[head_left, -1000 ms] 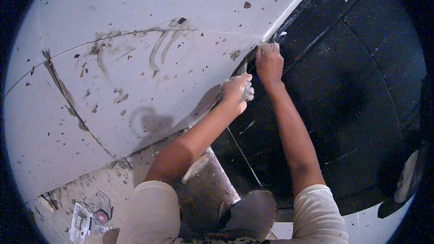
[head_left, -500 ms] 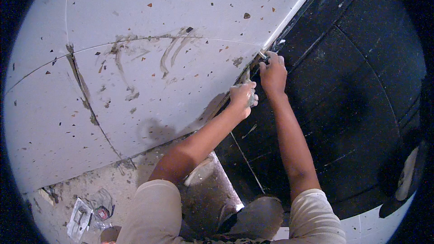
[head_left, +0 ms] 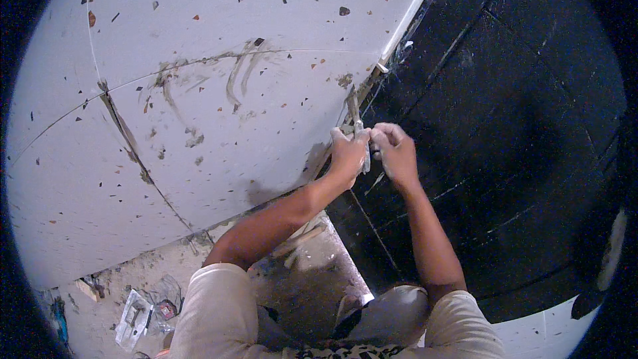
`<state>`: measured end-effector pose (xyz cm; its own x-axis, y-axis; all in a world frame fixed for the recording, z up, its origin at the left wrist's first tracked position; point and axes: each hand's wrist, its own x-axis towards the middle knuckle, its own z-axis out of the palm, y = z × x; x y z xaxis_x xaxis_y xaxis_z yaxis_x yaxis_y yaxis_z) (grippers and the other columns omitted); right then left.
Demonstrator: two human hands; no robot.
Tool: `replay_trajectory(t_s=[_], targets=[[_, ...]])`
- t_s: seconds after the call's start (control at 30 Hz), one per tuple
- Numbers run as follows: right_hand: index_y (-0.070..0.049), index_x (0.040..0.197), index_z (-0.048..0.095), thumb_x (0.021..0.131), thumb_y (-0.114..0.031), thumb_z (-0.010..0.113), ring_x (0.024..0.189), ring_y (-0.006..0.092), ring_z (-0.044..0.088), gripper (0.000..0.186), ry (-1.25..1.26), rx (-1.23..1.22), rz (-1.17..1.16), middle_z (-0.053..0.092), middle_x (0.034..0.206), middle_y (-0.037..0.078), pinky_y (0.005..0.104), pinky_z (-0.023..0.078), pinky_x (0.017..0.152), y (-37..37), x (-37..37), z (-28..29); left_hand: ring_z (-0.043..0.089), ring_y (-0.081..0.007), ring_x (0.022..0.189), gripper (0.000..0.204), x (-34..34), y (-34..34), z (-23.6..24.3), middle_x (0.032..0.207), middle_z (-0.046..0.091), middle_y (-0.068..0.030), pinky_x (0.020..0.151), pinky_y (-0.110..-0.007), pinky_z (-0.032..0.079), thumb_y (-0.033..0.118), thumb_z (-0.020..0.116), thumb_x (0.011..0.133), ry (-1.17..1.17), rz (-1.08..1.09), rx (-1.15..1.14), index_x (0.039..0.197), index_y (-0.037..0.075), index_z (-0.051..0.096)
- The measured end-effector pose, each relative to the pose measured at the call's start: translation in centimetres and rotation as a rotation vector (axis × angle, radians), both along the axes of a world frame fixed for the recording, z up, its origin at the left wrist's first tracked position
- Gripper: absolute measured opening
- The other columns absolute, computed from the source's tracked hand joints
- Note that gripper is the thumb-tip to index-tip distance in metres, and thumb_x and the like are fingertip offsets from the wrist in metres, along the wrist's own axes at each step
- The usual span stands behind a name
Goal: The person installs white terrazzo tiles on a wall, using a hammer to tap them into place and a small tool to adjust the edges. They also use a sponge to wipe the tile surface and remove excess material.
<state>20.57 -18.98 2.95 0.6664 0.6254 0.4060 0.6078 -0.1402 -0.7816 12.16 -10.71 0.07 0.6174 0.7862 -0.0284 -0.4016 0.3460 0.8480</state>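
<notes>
A thin flat tool, perhaps a scraper, lies at the joint between a speckled white slab and a black slab. The left hand curls around its lower end; beside it, the right hand has bent fingers nearly together, any grip unclear. Farther up, a white strip lines the joint; nearer, it looks unlined and dirty. Grey smears await cleaning, seemingly.

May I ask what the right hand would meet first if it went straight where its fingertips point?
Likely the left hand, close by, or the narrow grey-smeared tool it grips; depth is unclear.
</notes>
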Motion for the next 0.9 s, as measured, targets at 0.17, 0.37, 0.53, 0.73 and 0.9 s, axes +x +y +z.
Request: replay_trajectory(t_s=[0.17, 0.37, 0.53, 0.73, 0.9], targets=[[-0.003, 0.119, 0.060, 0.095, -0.017, 0.057, 0.091, 0.0128, 0.059, 0.028, 0.131, -0.068, 0.163, 0.065, 0.103, 0.004, 0.0291, 0.049, 0.082, -1.4, -0.8, -3.7, 0.063, -0.0180, 0.083, 0.046, -0.8, -0.2, -1.2, 0.101, 0.067, -0.0175, 0.072, -0.031, 0.052, 0.023, 0.066, 0.091, -0.027, -0.125, 0.109, 0.112, -0.004, 0.036], [-0.001, 0.126, 0.054, 0.090, -0.011, 0.055, 0.108, 0.0329, 0.061, 0.038, -0.151, 0.077, 0.035, 0.062, 0.118, 0.020, 0.0411, 0.046, 0.095, -0.4, -0.5, -4.9, 0.064, -0.0183, 0.088, 0.049, -0.1, 0.4, -2.4, 0.105, 0.068, -0.0162, 0.079, -0.032, 0.051, 0.025, 0.066, 0.091, -0.064, -0.226, 0.209, 0.117, -0.005, 0.037], [0.000, 0.131, 0.050, 0.085, -0.007, 0.055, 0.111, 0.0427, 0.056, 0.047, -0.512, 0.038, -0.132, 0.057, 0.123, 0.026, 0.0452, 0.045, 0.097, -0.3, -1.9, -0.6, 0.063, -0.0205, 0.095, 0.060, -0.4, 0.4, -2.3, 0.110, 0.065, -0.0130, 0.085, -0.036, 0.049, 0.031, 0.067, 0.090, 0.020, -0.122, 0.160, 0.127, -0.002, 0.034], [-0.001, 0.133, 0.049, 0.079, -0.003, 0.055, 0.109, 0.0429, 0.056, 0.054, -0.486, 0.056, -0.204, 0.057, 0.120, 0.025, 0.0474, 0.045, 0.095, 1.4, -0.9, -0.1, 0.062, -0.0233, 0.096, 0.061, -0.8, 2.1, -4.6, 0.106, 0.065, -0.0117, 0.084, -0.038, 0.050, 0.026, 0.070, 0.088, 0.107, -0.168, 0.186, 0.130, 0.000, 0.034], [-0.003, 0.132, 0.049, 0.079, -0.004, 0.057, 0.110, 0.0439, 0.056, 0.054, -0.450, -0.022, -0.186, 0.058, 0.118, 0.026, 0.0476, 0.045, 0.095, 1.3, -1.0, -1.7, 0.063, -0.0225, 0.092, 0.056, -2.0, 3.2, -5.6, 0.103, 0.065, -0.0133, 0.079, -0.034, 0.051, 0.024, 0.071, 0.087, 0.194, -0.043, 0.409, 0.125, 0.000, 0.038]])
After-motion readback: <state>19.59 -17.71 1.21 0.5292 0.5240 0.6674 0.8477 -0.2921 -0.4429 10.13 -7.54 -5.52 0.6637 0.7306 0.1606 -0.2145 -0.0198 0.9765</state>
